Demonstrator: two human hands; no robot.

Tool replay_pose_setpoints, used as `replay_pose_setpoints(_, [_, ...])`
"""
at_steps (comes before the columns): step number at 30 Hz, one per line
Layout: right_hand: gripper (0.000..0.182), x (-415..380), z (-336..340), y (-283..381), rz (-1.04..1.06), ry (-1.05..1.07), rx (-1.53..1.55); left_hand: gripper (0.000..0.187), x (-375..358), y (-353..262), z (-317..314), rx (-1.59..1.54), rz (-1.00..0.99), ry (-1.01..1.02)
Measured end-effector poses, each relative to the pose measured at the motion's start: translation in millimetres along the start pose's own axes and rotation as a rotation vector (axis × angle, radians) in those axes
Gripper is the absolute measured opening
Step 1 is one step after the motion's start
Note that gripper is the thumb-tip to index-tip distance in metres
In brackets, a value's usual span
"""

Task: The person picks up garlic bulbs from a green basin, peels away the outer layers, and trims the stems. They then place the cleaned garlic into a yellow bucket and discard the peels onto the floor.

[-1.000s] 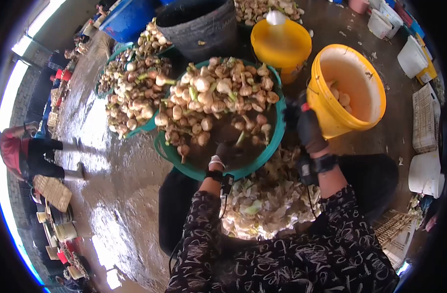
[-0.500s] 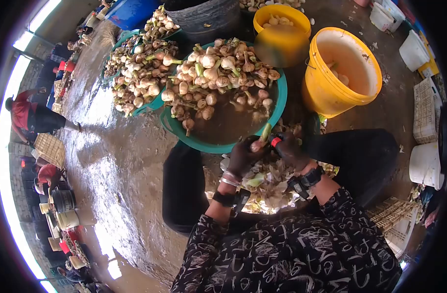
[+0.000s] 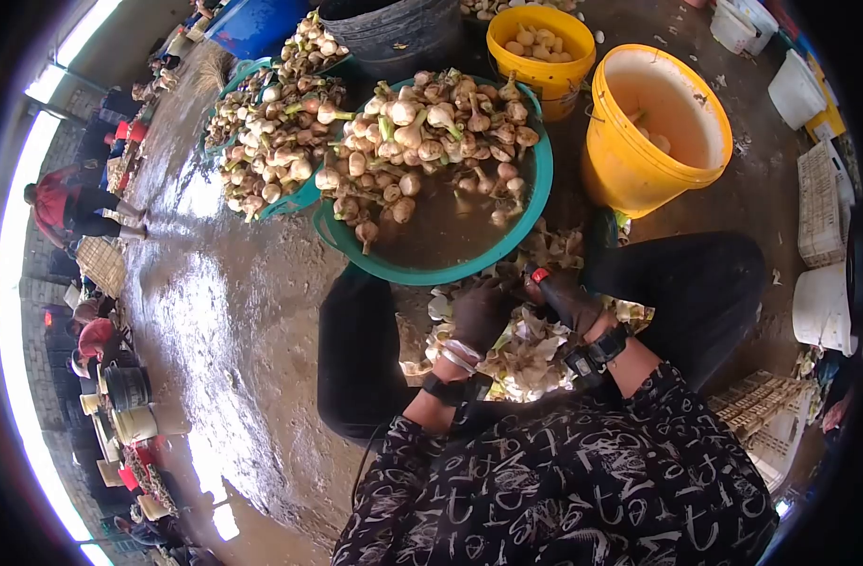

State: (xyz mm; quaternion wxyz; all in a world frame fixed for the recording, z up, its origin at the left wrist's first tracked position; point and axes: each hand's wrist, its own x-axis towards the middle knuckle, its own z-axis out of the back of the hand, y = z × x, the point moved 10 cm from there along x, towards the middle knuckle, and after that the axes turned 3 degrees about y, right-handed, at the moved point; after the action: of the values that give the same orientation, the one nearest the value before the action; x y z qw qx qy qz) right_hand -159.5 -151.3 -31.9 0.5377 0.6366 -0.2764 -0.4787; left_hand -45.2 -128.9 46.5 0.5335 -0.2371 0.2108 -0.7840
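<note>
My left hand [image 3: 481,311], in a dark glove, is closed in front of the green basin, its fingers bent around something I cannot make out. Close beside it on the right is my right hand [image 3: 556,294], also gloved and closed, with a red piece at its fingers. The two hands nearly touch, above a heap of pale peelings [image 3: 531,354] between the legs. Just beyond them, the green basin [image 3: 430,277] holds muddy water and many garlic bulbs [image 3: 408,132] with stems.
A yellow bucket [image 3: 620,170] with a few bulbs stands right of the basin. Behind are a smaller yellow bucket [image 3: 535,74] of peeled bulbs and a black tub [image 3: 394,42]. More garlic [image 3: 271,141] lies left. A person [image 3: 59,203] stands at far left on wet floor.
The bulb with a green stem between my hands no longer shows. Both hands have shifted slightly, the left one turned further over. The person at far left has changed posture.
</note>
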Motion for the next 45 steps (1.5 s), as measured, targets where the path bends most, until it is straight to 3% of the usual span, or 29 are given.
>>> replay_pose_setpoints(2, [0.027, -4, 3, 21, 0.127, -0.032, -0.152, 0.022, -2, -4, 2, 0.001, -0.035, -0.053])
replay_pose_setpoints(4, [0.020, -18, -2, 28, -0.254, 0.031, 0.061, 0.020, -4, 16, -17, -0.142, 0.185, 0.119])
replay_pose_setpoints(5, [0.020, -14, 0, 16, -0.255, 0.031, 0.061, 0.020, -6, 26, -24, -0.143, 0.185, 0.120])
replay_pose_setpoints(7, [0.025, -4, -15, 20, 0.011, 0.219, 0.251, 0.018, -11, 54, -32, -0.453, 0.206, 0.014])
replay_pose_setpoints(10, [0.033, -15, -13, 35, 0.095, 0.162, 0.558, 0.019, -18, 31, -4, -0.287, 0.013, -0.036])
replay_pose_setpoints(11, [0.036, -1, -7, 2, 0.355, 0.140, 0.178, 0.021, -15, 25, -1, -0.271, -0.041, -0.021])
replay_pose_setpoints(12, [0.036, -4, -7, 10, 0.356, 0.144, 0.179, 0.021, -11, 24, 1, -0.269, -0.038, -0.024])
replay_pose_setpoints(14, [0.037, -15, -3, 36, 0.345, 0.043, -0.174, 0.026, -33, 83, -38, -1.443, 0.772, -0.178])
replay_pose_setpoints(15, [0.037, -10, -3, 27, 0.345, 0.041, -0.173, 0.031, -22, 73, -14, -1.279, 0.615, -0.192])
replay_pose_setpoints(16, [0.038, 3, -18, -6, 0.123, 0.243, 0.556, 0.031, -22, 74, -25, -1.278, 0.614, -0.189])
replay_pose_setpoints(17, [0.040, 2, -41, -27, -0.129, 0.434, 1.280, 0.031, -19, 68, -27, -1.146, 0.478, -0.243])
replay_pose_setpoints(18, [0.040, -4, -41, -20, -0.131, 0.434, 1.283, 0.032, -17, 61, -24, -1.010, 0.346, -0.295])
replay_pose_setpoints(19, [0.043, -13, -36, -14, -0.146, 0.314, 0.936, 0.039, -10, 32, -15, -0.626, 0.203, -0.167])
replay_pose_setpoints(20, [0.046, -15, -30, -11, -0.155, 0.195, 0.589, 0.043, -17, 44, -40, -0.562, 0.364, 0.020])
replay_pose_setpoints(21, [0.040, -6, -13, 3, 0.009, 0.016, 0.176, 0.042, -14, 35, -32, -0.563, 0.384, 0.030])
replay_pose_setpoints(22, [0.040, -5, -12, 0, 0.009, 0.014, 0.177, 0.041, -9, 27, -25, -0.565, 0.403, 0.040])
replay_pose_setpoints(24, [0.031, -28, 17, 52, 0.457, -0.392, -0.492, 0.039, -7, 23, -22, -0.515, 0.355, 0.053])
replay_pose_setpoints(29, [0.019, -23, 10, 72, 0.342, -0.237, -0.498, 0.040, -5, 15, -10, -0.293, 0.282, 0.128])
replay_pose_setpoints(31, [0.019, -21, 6, 66, 0.357, -0.208, -0.543, 0.043, -1, 1, 2, -0.198, 0.081, 0.032])
replay_pose_setpoints(32, [0.021, -17, 6, 53, 0.382, -0.177, -0.551, 0.043, -2, 5, 3, -0.197, 0.081, 0.034])
replay_pose_setpoints(34, [0.023, -17, 5, 59, 0.408, -0.147, -0.560, 0.041, -10, 22, -21, -0.426, 0.315, 0.342])
replay_pose_setpoints(35, [0.026, -12, 11, 38, 0.189, -0.062, -0.256, 0.041, -11, 22, -22, -0.423, 0.314, 0.342])
replay_pose_setpoints(36, [0.030, -14, 8, 24, -0.031, 0.023, 0.048, 0.040, -13, 22, -24, -0.698, 0.356, 0.292])
replay_pose_setpoints(37, [0.030, -18, 8, 33, -0.032, 0.022, 0.049, 0.040, -14, 21, -27, -0.974, 0.395, 0.237])
replay_pose_setpoints(39, [0.030, -26, 5, 21, -0.288, -0.004, 0.175, 0.043, -12, 16, -29, -1.015, 0.369, 0.181])
replay_pose_setpoints(40, [0.030, -29, 6, 20, -0.285, -0.006, 0.175, 0.047, -9, 14, -28, -1.055, 0.338, 0.125])
replay_pose_setpoints(42, [0.036, -43, -32, 12, -0.319, 0.252, 0.937, 0.055, -12, 25, -47, -1.019, 0.334, 0.144])
replay_pose_setpoints(44, [0.043, -31, -33, -9, -0.303, 0.208, 0.935, 0.064, -8, 28, -11, -0.658, 0.205, -0.185])
replay_pose_setpoints(45, [0.042, -17, -24, -6, -0.169, 0.194, 0.717, 0.058, -1, -6, 35, -0.238, 0.140, -0.315])
